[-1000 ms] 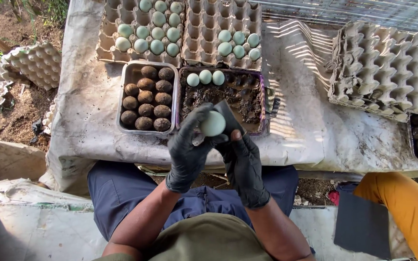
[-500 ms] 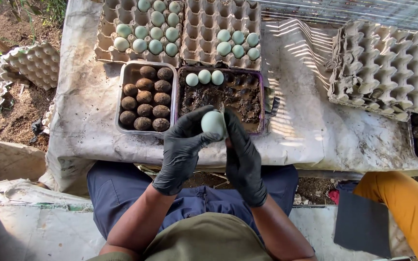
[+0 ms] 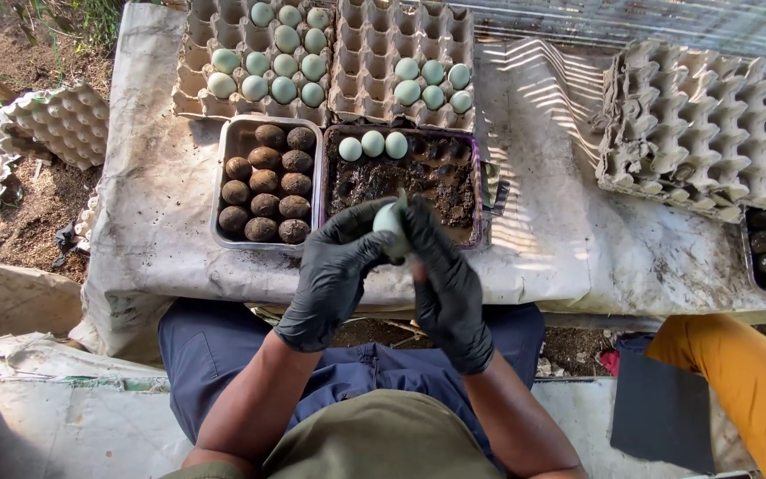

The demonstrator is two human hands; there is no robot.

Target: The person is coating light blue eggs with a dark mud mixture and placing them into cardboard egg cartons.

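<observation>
Nearest the camera, the left hand (image 3: 334, 275) and the right hand (image 3: 445, 284), both in black gloves, meet over the near edge of the table (image 3: 560, 239). Between them sits a pale blue-green egg (image 3: 389, 219), pinched from both sides: the left thumb and fingers curl round its left face, the right fingers press flat against its right face (most of the shell is covered, so the exact contact on the far side cannot be told). The egg hangs just above the near rim of the muddy tray (image 3: 405, 182).

That tray, at 12 o'clock from the hands, holds dark mud and three clean pale eggs (image 3: 372, 145) in a row along its far left edge. Touching it at 10 o'clock stands a metal tray (image 3: 268, 182) filled with mud-coated brown eggs (image 3: 265, 182).

Farther on, at 11 and 12 o'clock, two cardboard egg cartons (image 3: 330, 53) lie side by side, each partly filled with pale eggs. At 2 o'clock, well apart, rests a stack of empty cartons (image 3: 693, 124). At 4 o'clock an orange sleeve (image 3: 746, 381) of another person enters.
</observation>
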